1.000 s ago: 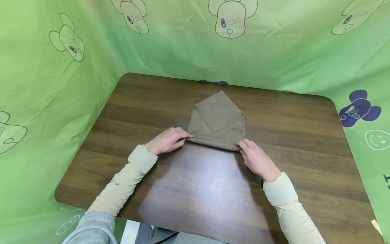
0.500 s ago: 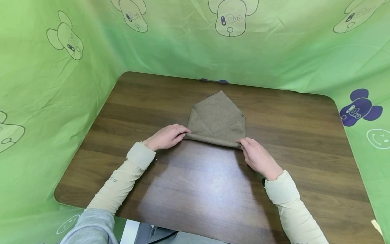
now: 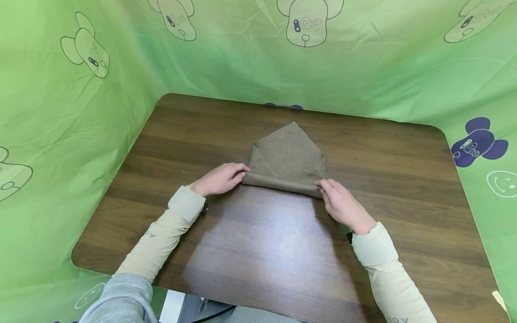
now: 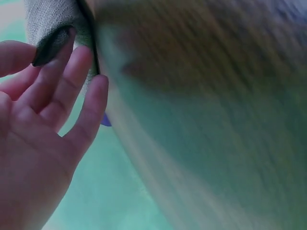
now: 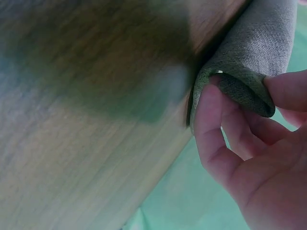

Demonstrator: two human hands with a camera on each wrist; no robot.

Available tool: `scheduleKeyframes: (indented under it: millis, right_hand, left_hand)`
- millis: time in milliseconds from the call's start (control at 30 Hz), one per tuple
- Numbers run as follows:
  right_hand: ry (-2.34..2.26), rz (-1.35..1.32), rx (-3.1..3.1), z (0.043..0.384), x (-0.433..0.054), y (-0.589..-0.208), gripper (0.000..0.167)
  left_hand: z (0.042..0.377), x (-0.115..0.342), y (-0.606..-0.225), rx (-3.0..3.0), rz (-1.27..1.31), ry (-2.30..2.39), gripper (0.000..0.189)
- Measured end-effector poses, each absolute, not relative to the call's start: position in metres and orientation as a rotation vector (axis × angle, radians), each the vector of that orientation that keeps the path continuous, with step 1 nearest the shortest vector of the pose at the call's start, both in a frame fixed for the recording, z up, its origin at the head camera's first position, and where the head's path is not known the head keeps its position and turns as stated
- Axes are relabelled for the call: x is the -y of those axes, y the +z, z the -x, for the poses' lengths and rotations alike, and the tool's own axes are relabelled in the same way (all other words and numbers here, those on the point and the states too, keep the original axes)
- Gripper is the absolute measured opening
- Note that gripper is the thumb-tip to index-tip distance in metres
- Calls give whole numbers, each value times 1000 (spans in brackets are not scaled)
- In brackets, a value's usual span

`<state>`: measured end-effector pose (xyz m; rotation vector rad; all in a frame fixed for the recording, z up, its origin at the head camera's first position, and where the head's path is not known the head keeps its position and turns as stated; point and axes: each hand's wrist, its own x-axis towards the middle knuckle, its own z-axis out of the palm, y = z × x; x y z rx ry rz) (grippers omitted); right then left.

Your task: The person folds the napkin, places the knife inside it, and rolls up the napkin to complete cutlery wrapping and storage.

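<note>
A grey-brown cloth [image 3: 288, 150] lies folded on the wooden table, its far end coming to a point. Along its near side runs a rolled-over edge, pinched at both ends. My left hand [image 3: 222, 178] grips the left end of that roll between thumb and fingers; the left wrist view shows the cloth [image 4: 53, 19] at the fingertips. At the right end my right hand [image 3: 343, 204] pinches the roll, and the right wrist view shows the thumb on the outside and fingers tucked against the curled cloth [image 5: 254, 52]. The cloth's underside is hidden.
The brown wooden table [image 3: 194, 134] has rounded corners. Green printed fabric [image 3: 226, 67] hangs behind it and along its sides. A small pale strip [image 3: 499, 299] lies at the table's right edge. The person's lap shows below the near edge.
Both hands have turned the cloth's near edge up and over, away from the person, so a thicker roll now shows. The left hand has shifted slightly away and to the left.
</note>
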<state>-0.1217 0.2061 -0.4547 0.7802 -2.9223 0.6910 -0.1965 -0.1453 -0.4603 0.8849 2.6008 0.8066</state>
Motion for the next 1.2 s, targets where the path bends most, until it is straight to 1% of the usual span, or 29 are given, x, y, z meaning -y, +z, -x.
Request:
scheduleKeyframes:
  millis: [433, 867, 1200]
  right_hand:
    - [773, -727, 2945, 131, -207, -459, 22]
    - [858, -576, 3023, 141, -205, -460, 25]
    - [915, -501, 3046, 146, -205, -462, 23]
  left_hand:
    - [200, 141, -460, -2615, -826, 832, 29]
    - [209, 136, -459, -2600, -738, 855, 24]
    - [214, 133, -461, -2579, -668, 848, 23]
